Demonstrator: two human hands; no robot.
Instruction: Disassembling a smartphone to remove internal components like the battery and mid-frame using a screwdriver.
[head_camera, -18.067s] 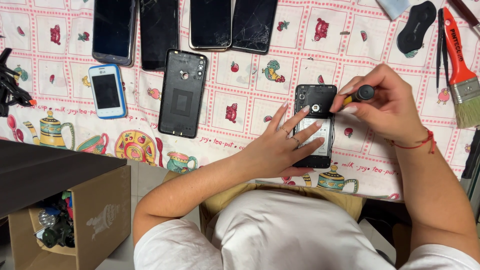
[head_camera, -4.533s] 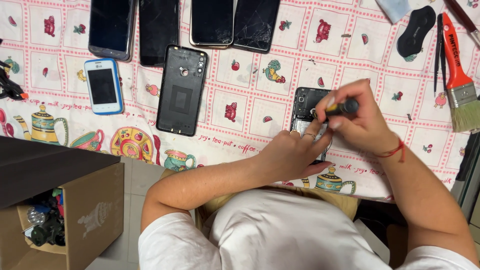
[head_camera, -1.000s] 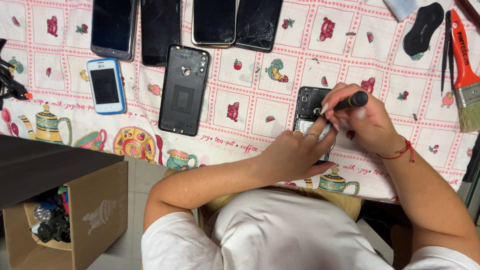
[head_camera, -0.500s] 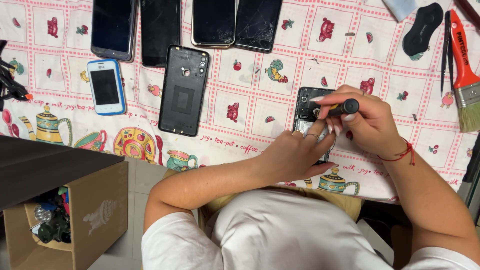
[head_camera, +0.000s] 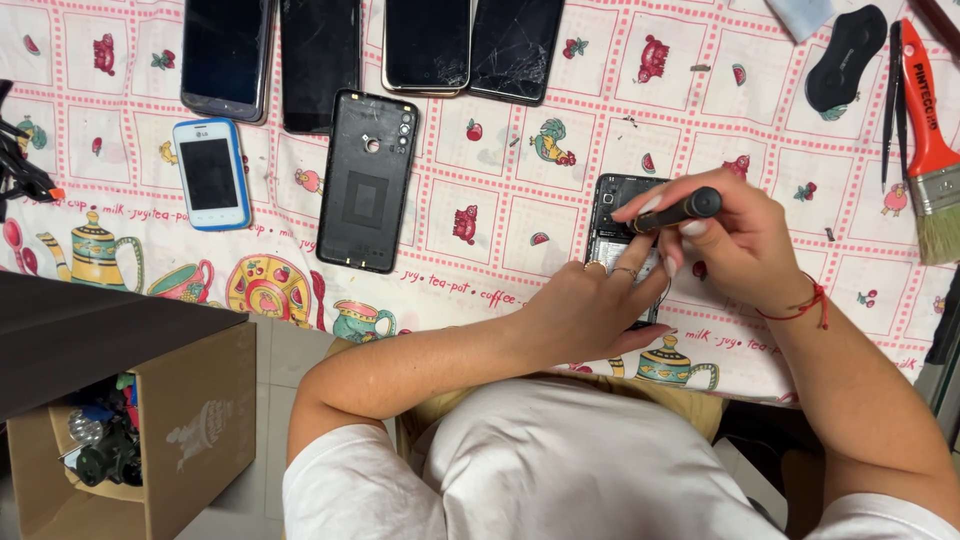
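The right hand (head_camera: 745, 250) pinches a small black screwdriver (head_camera: 672, 212) between thumb and fingers, its tip angled down onto the opened phone (head_camera: 618, 205) lying just under the hand on the patterned tablecloth (head_camera: 500, 170). The left hand (head_camera: 590, 310) rests flat on the lower part of that phone, fingers spread, pinning it down. Left of both hands lies a black back cover (head_camera: 368, 180); further left, a small blue-and-white phone (head_camera: 211, 175). To the right lies an orange-handled paintbrush (head_camera: 930, 140).
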